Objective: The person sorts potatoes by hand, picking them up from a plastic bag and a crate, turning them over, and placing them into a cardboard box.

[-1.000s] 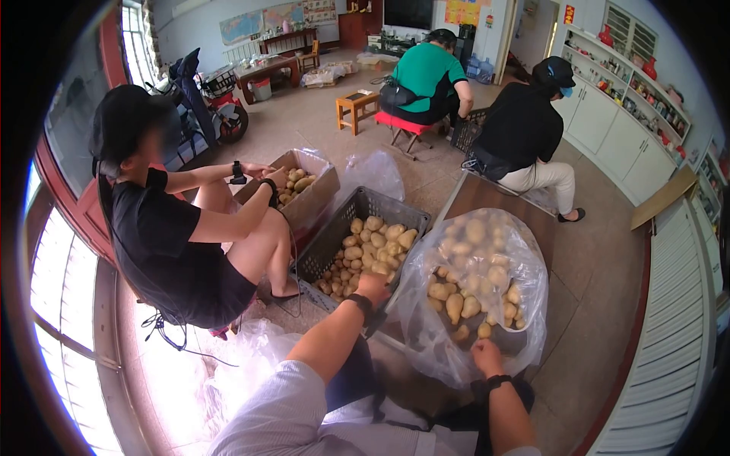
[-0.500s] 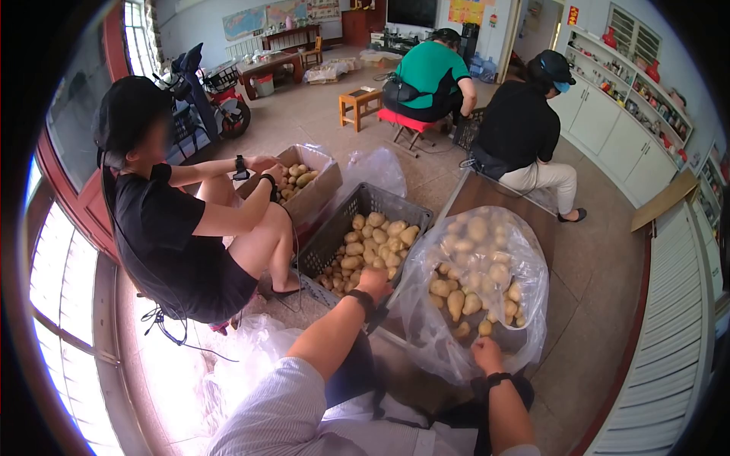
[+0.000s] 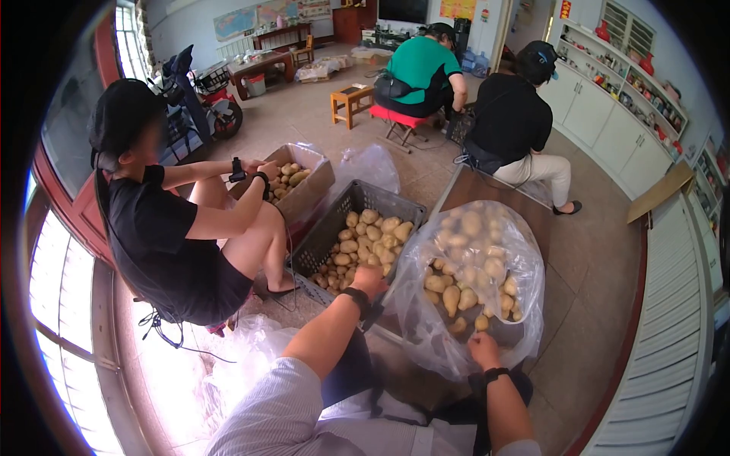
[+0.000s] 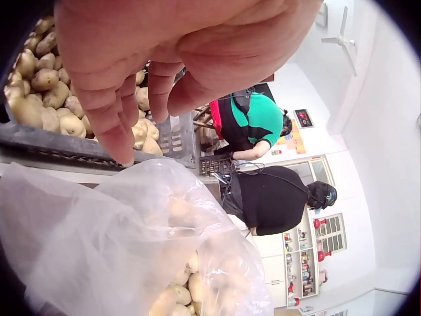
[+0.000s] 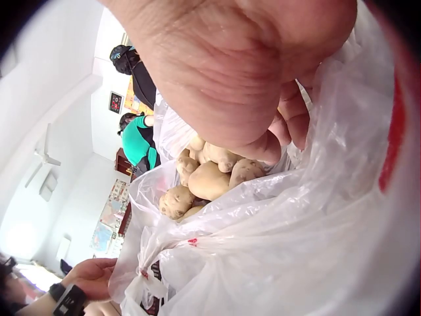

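My left hand point(image 3: 370, 281) is over the near right corner of a dark plastic crate point(image 3: 304, 251) of potatoes point(image 3: 369, 235). Its fingers point(image 4: 108, 125) hang loosely over the crate's rim in the left wrist view, with nothing between them. At the near edge of a large clear plastic bag point(image 3: 414, 327), my right hand point(image 3: 484, 351) pinches the film with curled fingers point(image 5: 293, 112). More potatoes point(image 5: 209, 181) lie inside the bag, seen through its open mouth and blurred through the film. One small potato point(image 3: 481, 323) lies just beyond my right fingertips.
A person point(image 3: 152, 220) sits at left, hands at a cardboard box point(image 3: 312, 186) of potatoes. Two others, one in green point(image 3: 414, 68) and one in black point(image 3: 513, 114), sit farther back. Loose plastic film point(image 3: 251, 357) covers floor at my left. A low wooden stool point(image 3: 351, 102) stands behind.
The head view has shifted slightly. Both my hands keep nearly the same places at the crate and bag. The person in black at the back has turned their head.
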Available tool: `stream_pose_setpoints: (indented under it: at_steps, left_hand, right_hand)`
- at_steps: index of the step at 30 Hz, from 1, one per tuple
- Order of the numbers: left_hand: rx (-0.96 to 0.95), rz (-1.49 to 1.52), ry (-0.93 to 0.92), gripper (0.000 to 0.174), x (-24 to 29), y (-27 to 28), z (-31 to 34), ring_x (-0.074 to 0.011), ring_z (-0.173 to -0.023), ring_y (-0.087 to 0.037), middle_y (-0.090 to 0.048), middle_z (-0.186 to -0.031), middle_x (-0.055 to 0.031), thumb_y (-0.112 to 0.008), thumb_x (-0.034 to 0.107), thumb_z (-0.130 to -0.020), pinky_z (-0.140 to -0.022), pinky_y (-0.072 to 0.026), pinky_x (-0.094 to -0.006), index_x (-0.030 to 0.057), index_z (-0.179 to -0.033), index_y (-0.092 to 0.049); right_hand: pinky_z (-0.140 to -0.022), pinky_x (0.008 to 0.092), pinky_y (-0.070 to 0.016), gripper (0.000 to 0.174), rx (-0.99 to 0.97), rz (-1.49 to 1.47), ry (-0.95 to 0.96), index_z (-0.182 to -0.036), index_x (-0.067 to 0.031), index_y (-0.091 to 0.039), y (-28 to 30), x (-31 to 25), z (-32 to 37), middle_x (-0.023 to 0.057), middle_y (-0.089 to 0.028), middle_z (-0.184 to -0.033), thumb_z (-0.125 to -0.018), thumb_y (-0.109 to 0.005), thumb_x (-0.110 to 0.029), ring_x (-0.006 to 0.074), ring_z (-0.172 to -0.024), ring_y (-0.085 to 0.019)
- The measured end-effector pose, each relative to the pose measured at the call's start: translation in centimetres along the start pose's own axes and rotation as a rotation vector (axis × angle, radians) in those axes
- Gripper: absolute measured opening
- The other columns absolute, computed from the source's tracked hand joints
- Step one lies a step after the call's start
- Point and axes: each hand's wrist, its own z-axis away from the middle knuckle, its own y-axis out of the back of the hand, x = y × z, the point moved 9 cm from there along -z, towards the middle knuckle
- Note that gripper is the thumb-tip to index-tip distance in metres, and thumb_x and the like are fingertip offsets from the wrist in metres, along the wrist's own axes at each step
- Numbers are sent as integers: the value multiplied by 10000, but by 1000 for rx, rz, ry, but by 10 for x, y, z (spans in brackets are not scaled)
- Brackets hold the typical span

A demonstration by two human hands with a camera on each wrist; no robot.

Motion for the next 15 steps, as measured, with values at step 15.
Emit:
stream_pose_setpoints:
  at_steps: [15]
  left_hand:
    - [117,1383,710,143,-2,-3,28,-224,-767,-644,-606,-931,-71,-605,114,-925,-648,-550,-354,21,-1031,-627]
  right_hand:
    - [-814,435,-526,244,-52,-29,-36,-967,-33,-695,-3,6,-2,185,-712,-938,-830,-691,-235,366,-918,-679]
